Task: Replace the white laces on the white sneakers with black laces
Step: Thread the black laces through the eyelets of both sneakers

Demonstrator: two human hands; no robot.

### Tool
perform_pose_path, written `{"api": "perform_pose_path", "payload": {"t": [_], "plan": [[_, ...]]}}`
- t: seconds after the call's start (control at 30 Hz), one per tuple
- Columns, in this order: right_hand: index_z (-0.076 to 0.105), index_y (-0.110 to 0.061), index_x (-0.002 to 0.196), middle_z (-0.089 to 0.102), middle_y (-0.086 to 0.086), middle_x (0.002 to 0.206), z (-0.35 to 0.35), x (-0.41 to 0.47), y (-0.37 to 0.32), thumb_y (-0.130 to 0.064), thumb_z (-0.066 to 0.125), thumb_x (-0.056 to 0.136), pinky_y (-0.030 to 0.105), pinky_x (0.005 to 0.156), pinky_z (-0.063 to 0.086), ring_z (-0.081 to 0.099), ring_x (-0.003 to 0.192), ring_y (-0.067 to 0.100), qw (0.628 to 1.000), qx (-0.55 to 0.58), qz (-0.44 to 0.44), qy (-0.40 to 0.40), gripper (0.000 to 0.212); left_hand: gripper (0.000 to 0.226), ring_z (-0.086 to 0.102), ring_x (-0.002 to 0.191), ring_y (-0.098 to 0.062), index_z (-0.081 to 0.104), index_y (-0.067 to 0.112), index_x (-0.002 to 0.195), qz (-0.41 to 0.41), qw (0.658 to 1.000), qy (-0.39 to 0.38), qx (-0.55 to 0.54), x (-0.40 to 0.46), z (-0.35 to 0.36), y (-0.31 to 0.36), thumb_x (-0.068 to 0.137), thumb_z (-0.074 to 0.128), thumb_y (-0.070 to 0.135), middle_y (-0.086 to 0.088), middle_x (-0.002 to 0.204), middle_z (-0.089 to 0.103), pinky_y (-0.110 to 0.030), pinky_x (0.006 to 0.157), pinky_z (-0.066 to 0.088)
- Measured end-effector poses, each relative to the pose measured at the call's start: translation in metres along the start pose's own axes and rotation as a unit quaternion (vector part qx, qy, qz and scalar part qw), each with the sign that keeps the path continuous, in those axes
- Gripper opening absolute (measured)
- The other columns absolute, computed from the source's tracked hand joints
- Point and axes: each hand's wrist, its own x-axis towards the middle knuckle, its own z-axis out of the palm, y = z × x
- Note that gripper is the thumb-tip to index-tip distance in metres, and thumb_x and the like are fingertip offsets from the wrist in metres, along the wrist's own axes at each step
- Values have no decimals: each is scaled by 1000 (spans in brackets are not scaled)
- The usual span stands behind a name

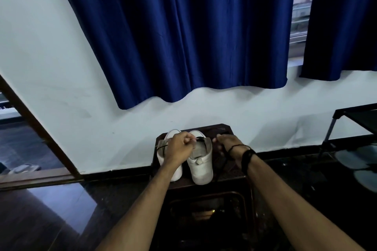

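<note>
On the dark tabletop (232, 171) against the wall, two white sneakers (201, 161) stood side by side, heels toward the camera. Left hand (179, 146) was over the left shoe, fingers (188, 141) pinched on a black lace (201, 139) at the right shoe's collar. Right hand (226, 143) hovered just right of the pair, fingers curled; what they gripped I couldn't tell.
</note>
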Motion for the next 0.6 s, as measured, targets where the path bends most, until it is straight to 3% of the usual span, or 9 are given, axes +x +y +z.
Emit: {"api": "perform_pose_path", "payload": {"t": [0.03,0.13,0.23,0.3,0.37,0.47,0.53,0.6], "plan": [[63,-14,76,51,-1,54,-1,-2,-8,-25,43,102,22,47,37,46,46,13,996,85,6,-22,34,13,69,73,-9,71,19,84,-10,998,-30,-61,0,3,6,89,63,10,3,77,73,-23,74,52],[64,-10,86,50,0,58,4,-10,-33,-19,41,102,23,50,38,44,50,14,970,230,8,-77,29,21,64,94,-14,68,11,107,-63,970,-136,-190,-4,14,32,101,53,23,-5,98,71,-24,82,48],[61,-8,101,48,1,60,5,-11,-49,-14,36,101,25,50,43,41,52,15,959,275,1,-63,25,29,61,72,-12,63,18,100,-162,911,-240,-294,-11,15,50,101,47,42,1,76,64,-25,69,47],[57,-7,106,45,3,62,1,-8,-52,-10,32,102,25,46,42,37,50,14,959,279,-11,-41,25,27,45,51,-9,58,14,96,-177,897,-279,-293,-10,4,49,99,52,40,2,62,47,-22,54,39],[53,-6,108,44,4,66,-3,-7,-52,-6,31,102,25,48,38,37,50,14,956,291,-20,-34,24,28,37,49,-6,65,9,105,-151,917,-285,-235,-6,-8,45,100,54,34,5,63,44,-20,51,31],[51,-8,103,49,8,74,2,-11,-53,0,31,101,27,58,38,42,59,17,930,360,-7,-73,22,27,58,78,-2,65,11,116,-96,957,-210,-178,-3,-13,46,99,55,29,4,92,66,-13,63,46],[51,-9,101,56,10,80,12,-13,-57,4,34,100,28,63,46,50,65,18,916,392,1,-82,21,23,63,97,-7,63,15,118,-93,937,-215,-260,-6,-9,51,100,55,26,0,109,68,-19,85,50],[50,-9,101,59,12,84,17,-12,-60,7,37,98,26,62,50,54,68,19,909,409,3,-76,21,13,65,84,-12,62,17,106,-124,896,-259,-338,-12,-2,54,99,55,25,-1,93,69,-27,80,53]]}}
